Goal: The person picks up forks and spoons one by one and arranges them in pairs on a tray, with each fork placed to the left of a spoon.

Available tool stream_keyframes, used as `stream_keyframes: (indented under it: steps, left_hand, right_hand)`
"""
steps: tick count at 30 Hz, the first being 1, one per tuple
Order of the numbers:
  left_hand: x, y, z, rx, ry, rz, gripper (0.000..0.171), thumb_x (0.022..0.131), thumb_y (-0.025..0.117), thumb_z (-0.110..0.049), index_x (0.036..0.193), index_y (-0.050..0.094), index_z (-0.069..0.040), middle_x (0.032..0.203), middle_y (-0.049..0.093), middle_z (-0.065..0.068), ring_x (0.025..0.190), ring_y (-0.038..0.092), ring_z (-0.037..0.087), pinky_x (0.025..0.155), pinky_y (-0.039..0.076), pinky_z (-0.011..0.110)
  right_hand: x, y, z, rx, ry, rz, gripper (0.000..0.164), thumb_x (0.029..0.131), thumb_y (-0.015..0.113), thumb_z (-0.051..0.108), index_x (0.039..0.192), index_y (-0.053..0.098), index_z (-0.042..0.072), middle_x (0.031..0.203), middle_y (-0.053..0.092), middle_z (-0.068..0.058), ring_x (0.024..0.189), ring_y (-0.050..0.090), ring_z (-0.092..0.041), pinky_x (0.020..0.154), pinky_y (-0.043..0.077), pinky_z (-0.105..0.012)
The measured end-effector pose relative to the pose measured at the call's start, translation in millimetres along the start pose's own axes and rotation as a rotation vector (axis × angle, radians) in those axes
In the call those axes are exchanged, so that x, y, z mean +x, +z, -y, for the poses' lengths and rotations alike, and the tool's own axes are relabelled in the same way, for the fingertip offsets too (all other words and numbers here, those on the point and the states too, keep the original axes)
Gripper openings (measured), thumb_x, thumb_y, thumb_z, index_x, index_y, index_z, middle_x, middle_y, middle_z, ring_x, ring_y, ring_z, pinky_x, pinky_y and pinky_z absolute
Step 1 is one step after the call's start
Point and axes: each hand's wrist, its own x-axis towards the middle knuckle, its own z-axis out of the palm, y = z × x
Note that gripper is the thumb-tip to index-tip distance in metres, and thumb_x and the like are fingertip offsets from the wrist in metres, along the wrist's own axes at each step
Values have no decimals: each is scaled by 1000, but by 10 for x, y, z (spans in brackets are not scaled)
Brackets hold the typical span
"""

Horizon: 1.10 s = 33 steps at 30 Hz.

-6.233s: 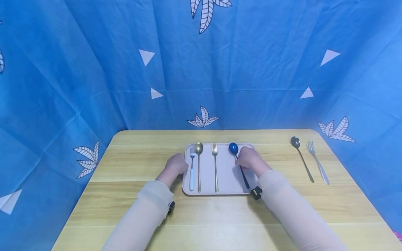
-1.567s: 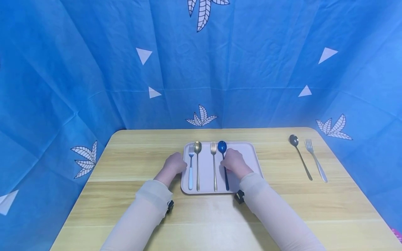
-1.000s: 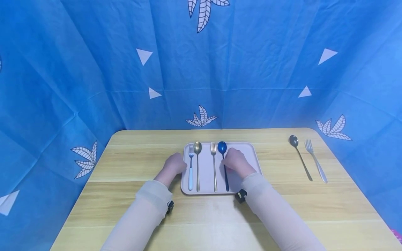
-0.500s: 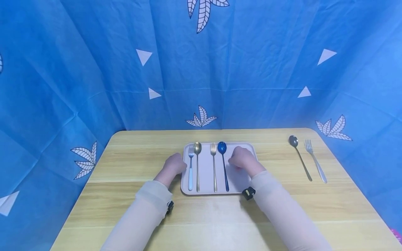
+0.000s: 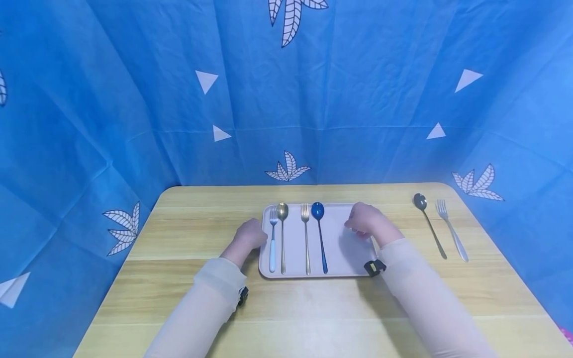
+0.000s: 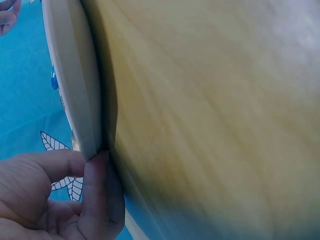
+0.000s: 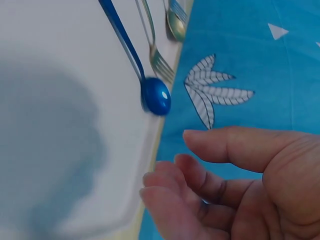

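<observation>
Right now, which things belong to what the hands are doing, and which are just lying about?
Probably part of it:
tray, pinched by the left hand
blue-handled fork
gold spoon
gold fork
blue spoon

Lying off the tray, though maybe needed too:
dark spoon
silver fork

Bright light casts a soft shadow on the tray (image 7: 117, 135) and glints off the blue spoon (image 7: 156, 96).

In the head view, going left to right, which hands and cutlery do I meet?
Left hand, fork with light-blue handle, gold spoon, gold fork, blue spoon, right hand, dark spoon, silver fork.
</observation>
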Motion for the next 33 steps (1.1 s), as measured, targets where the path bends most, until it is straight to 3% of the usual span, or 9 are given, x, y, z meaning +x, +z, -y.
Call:
stream_keyframes:
  steps: [12, 26, 30, 33]
  left_hand:
    - [8, 0, -20, -3, 15, 5, 34, 90, 59, -6, 122, 57, 7, 93, 61, 14, 81, 60, 26, 74, 53, 37]
    - [-6, -2, -47, 13, 29, 7, 31, 89, 59, -6, 117, 60, 7, 89, 60, 14, 78, 60, 26, 70, 52, 35]
    - [-13, -5, -52, 21, 31, 5, 30, 90, 59, -6, 116, 60, 7, 88, 60, 13, 77, 60, 25, 68, 52, 34]
    - [-6, 1, -54, 14, 24, 6, 27, 90, 59, -7, 114, 61, 6, 87, 60, 13, 76, 60, 25, 68, 52, 34]
  right_hand:
    - [-227, -406, -414, 78, 39, 27, 19, 96, 59, 13, 96, 60, -6, 87, 60, -17, 77, 62, -27, 69, 59, -39]
    - [-340, -678, -868, 72, 83, 7, 19, 96, 58, 14, 86, 52, -1, 84, 58, -16, 75, 61, -27, 68, 59, -40]
    - [-351, -725, -984, 69, 105, -13, 20, 96, 58, 15, 87, 52, -2, 85, 59, -18, 76, 63, -28, 68, 59, -40]
    - [-362, -766, -1070, 77, 113, -26, 25, 96, 58, 15, 97, 55, -9, 90, 60, -21, 78, 64, -30, 68, 59, -40]
